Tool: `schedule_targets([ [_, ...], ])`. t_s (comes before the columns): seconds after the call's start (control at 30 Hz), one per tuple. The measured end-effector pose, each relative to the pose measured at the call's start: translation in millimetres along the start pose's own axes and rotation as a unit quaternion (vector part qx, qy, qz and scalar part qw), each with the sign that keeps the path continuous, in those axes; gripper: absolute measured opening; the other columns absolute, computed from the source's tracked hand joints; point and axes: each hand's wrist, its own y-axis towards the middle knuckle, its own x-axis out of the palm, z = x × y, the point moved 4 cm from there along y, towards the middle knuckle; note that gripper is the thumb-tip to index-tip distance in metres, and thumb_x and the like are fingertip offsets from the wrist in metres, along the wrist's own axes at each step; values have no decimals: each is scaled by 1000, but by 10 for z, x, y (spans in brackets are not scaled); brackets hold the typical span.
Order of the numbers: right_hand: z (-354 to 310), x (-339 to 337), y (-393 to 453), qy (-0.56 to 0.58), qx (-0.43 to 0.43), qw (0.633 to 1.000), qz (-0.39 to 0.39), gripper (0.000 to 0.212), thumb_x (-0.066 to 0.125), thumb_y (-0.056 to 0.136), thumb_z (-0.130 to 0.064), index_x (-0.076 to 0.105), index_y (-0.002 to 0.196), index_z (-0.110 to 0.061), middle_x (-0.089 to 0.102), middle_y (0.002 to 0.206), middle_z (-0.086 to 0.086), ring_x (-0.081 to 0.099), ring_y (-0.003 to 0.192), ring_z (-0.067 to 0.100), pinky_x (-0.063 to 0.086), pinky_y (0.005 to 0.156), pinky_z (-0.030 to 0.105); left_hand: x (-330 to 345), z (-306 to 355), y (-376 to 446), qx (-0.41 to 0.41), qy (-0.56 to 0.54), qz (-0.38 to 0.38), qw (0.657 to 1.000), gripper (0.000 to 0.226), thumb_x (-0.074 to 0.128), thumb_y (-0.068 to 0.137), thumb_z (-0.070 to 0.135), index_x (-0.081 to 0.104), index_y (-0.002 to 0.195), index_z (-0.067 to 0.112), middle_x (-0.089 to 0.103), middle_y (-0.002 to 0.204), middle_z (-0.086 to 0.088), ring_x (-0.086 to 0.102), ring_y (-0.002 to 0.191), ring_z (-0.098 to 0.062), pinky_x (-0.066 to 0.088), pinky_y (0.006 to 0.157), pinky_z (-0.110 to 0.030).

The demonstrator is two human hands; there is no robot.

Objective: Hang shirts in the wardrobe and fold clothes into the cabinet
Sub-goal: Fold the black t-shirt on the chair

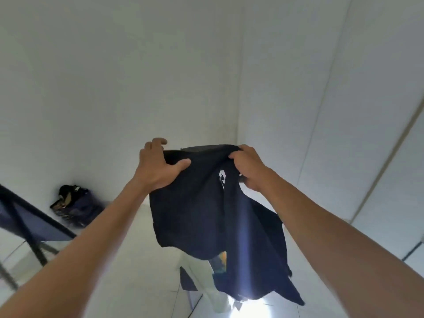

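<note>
Now, starting at the far left, a dark metal frame point(25, 216) is slanting across the lower corner, and just beyond it a small heap of dark clothes point(73, 206) is lying on the pale floor point(142, 260) against the white wall point(114, 76).

Moving right, the person's left hand point(158, 167) is reaching forward at arm's length, fingers curled over the top edge and thumb pressing the front of a navy shirt point(206, 214), so it is closed on the cloth. The shirt is hanging in the air in the middle of the view, held up in front of the wall, its lower part drooping loose toward the floor, with a small white mark point(222, 176) showing near the top. Below it something pale and a bit of patterned cloth are showing, too blurred to name.

Further right, the right hand point(249, 167) is pinching the same top edge in a closed grip, close beside the left. White panels point(332, 111) are running up the right side, possibly wardrobe doors, though that cannot be told for certain.

The step in hand appears to be spreading the shirt out by its upper edge. No hanger is in view. The next move probably calls for finding the shoulders or collar, then either slipping in a hanger or laying the garment flat for folding.
</note>
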Motion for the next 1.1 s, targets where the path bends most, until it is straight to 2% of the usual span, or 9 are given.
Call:
schedule_targets([
  [0.1,-302,342,-85,96,36,993,51,23,45,87,7,63,97,-2,68,94,22,67,78,34,57,53,36,122,35,-407,11,-134,-139,981,67,65,72,75,62,105,17,67,102,2,67,99,-20,56,87,-42],
  [0.2,-519,640,-148,175,37,980,85,17,52,86,7,57,102,2,63,111,25,64,102,43,61,66,48,143,119,-776,10,-255,-324,911,41,69,87,53,62,113,23,73,102,8,71,91,-3,60,78,-29],
  [0.3,-728,911,-191,204,3,976,78,33,48,97,-1,47,131,1,54,131,24,59,117,43,60,67,41,114,4,-773,9,-293,-251,923,28,69,94,32,67,120,21,75,108,6,71,100,-12,58,83,-26],
  [0.4,-823,1120,-294,215,-26,974,63,40,59,94,-3,48,131,-5,58,123,22,66,103,37,63,71,47,-126,-164,-620,-90,-421,-149,890,24,63,98,26,70,113,9,76,104,-10,74,93,-25,61,83,-40],
  [0.53,-655,1274,-578,-103,-81,991,-5,63,80,82,-39,47,134,-28,64,116,3,67,100,19,60,80,37,-482,-339,-390,-160,-540,-92,821,28,60,99,29,69,112,6,76,101,-15,74,92,-32,62,78,-46],
  [0.67,-212,1476,-839,-137,-62,982,-118,74,88,75,-28,46,136,-27,59,129,-5,69,102,18,60,73,35,-622,-471,-253,-197,-577,-115,784,29,64,96,21,67,113,-2,74,104,-21,73,94,-36,62,73,-46],
  [0.77,-19,1477,-863,-135,-87,984,-73,42,77,86,-8,54,121,-13,66,113,8,72,78,20,59,61,33,-660,-497,-301,-177,-561,-162,793,37,79,84,18,69,111,-5,73,104,-24,72,95,-39,61,79,-51],
  [0.87,-57,1383,-850,-118,-112,987,-5,18,67,94,-10,62,110,-7,69,95,19,70,73,24,63,70,43,-719,-531,-391,-150,-468,-222,842,47,86,70,5,68,110,-8,71,105,-28,72,92,-39,61,77,-50],
  [1.1,-386,1069,-861,-144,-150,977,55,24,60,99,-20,69,86,-2,58,61,5,50,53,17,42,51,27,-939,-621,-292,-180,-374,-158,896,67,94,58,7,60,113,-8,70,104,-27,72,87,-39,61,71,-53],
])
